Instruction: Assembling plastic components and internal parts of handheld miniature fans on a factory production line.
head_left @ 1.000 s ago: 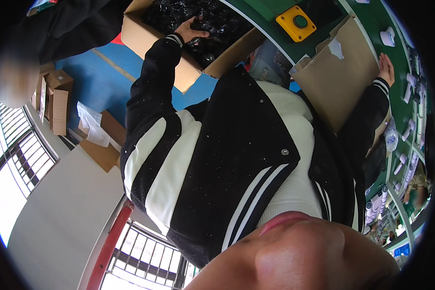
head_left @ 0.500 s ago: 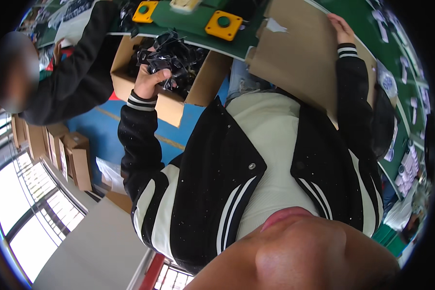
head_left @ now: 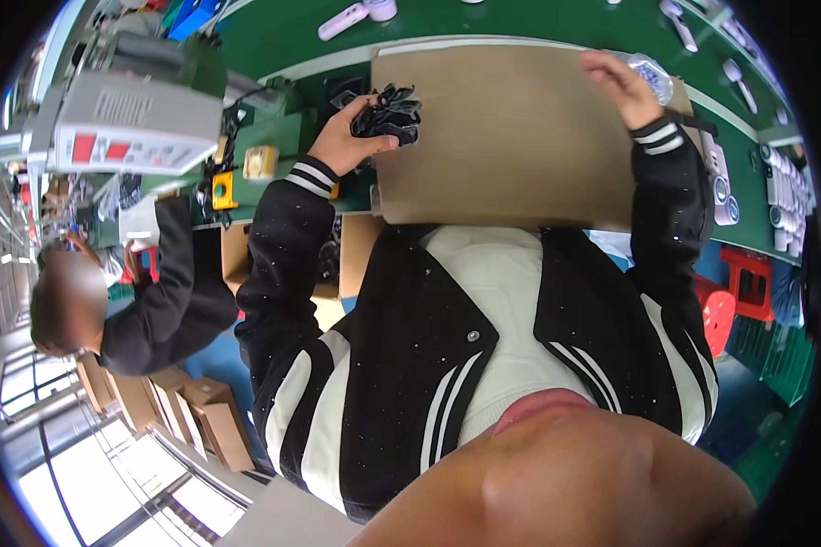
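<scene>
My left hand [head_left: 345, 139] is closed on a bunch of shiny black plastic pieces [head_left: 398, 118], too tangled to tell their exact kind. It holds them over the left edge of a flat brown cardboard sheet [head_left: 511, 146] lying on the green bench in front of me. Above the sheet's far right part, my right hand [head_left: 624, 91] is open, its fingers stretched out with nothing in them. Beside that hand sits a clear plastic bag [head_left: 651, 77]. Below my left forearm stands an open cardboard box [head_left: 361, 248] with more black pieces inside, partly hidden by the sleeve.
Left of me are a grey-white machine [head_left: 137, 128] and a yellow button box [head_left: 223, 191]. A co-worker in a dark sleeve [head_left: 169, 292] stands there. Pale lilac handheld devices [head_left: 722, 187] lie on the bench at right, near a red stool [head_left: 748, 283].
My left hand has carried the black bunch from over the box to the cardboard sheet. The sheet now lies flatter on the bench, and my right hand has let go of its edge.
</scene>
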Motion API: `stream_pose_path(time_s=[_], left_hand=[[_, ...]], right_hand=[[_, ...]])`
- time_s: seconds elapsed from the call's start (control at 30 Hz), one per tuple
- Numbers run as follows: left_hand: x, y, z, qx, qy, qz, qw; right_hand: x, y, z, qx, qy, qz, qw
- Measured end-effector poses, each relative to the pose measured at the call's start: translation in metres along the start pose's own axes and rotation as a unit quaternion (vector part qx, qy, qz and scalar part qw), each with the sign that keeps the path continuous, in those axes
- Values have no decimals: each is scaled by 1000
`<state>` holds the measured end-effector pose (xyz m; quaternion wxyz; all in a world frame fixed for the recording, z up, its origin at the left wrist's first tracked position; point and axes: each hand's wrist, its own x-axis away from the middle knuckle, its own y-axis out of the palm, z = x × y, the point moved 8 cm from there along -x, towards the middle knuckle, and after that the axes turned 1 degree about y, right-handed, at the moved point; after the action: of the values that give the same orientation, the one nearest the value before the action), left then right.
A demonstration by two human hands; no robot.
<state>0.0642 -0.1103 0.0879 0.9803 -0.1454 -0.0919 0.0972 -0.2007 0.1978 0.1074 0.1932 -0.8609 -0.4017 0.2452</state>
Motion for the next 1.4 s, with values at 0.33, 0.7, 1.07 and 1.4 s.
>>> stream_pose_path(time_s=[0.33,0.7,1.07,1.4], left_hand=[[-83,-1,1,-414,21,-69,907],[-325,60,78,-541,11,-1,841],[-358,92,61,-512,131,-20,849],[-162,164,75,-436,321,-200,817]], right_hand=[[-1,-146,132,230,133,32,964],[11,-110,108,468,230,24,853],[7,-89,110,332,209,73,917],[5,-102,149,364,211,98,902]])
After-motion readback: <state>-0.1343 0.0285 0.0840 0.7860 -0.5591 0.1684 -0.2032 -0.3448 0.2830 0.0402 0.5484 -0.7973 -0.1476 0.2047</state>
